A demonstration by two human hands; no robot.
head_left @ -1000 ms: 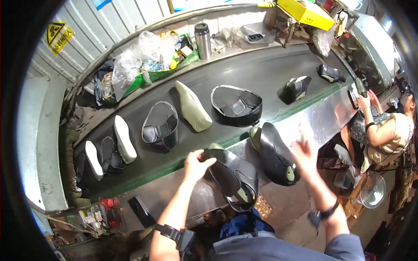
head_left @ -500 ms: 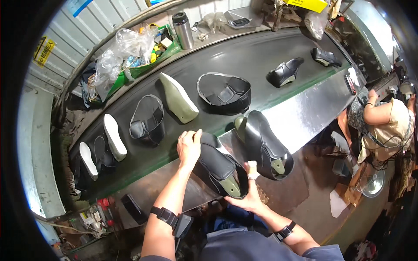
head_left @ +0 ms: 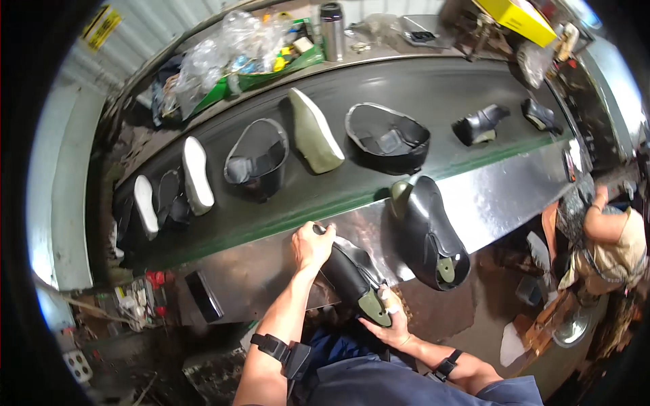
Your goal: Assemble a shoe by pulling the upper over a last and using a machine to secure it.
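A: In the head view, where is the black shoe (head_left: 352,277) relative to the hands?

B: It lies between them, on the near edge of the steel bench (head_left: 501,196), just in front of the person's body. The left hand (head_left: 311,245) is closed over its far end, the fingers curled around the upper. The right hand (head_left: 387,319) grips the near end from below, where an olive-green last shows; one finger wears a white wrap.

A: So both hands are closed on the same shoe?

B: Yes, one at each end, and the shoe lies slanted between them.

A: What is just beside it?

B: A second black shoe on a last (head_left: 430,237) rests on the bench to the right, near the right hand but apart from it.

A: And farther away?

B: The dark conveyor belt (head_left: 420,88) carries black uppers (head_left: 387,135), an olive sole (head_left: 313,132) and white soles (head_left: 196,174). At the right edge another person (head_left: 609,237) sits, well apart.
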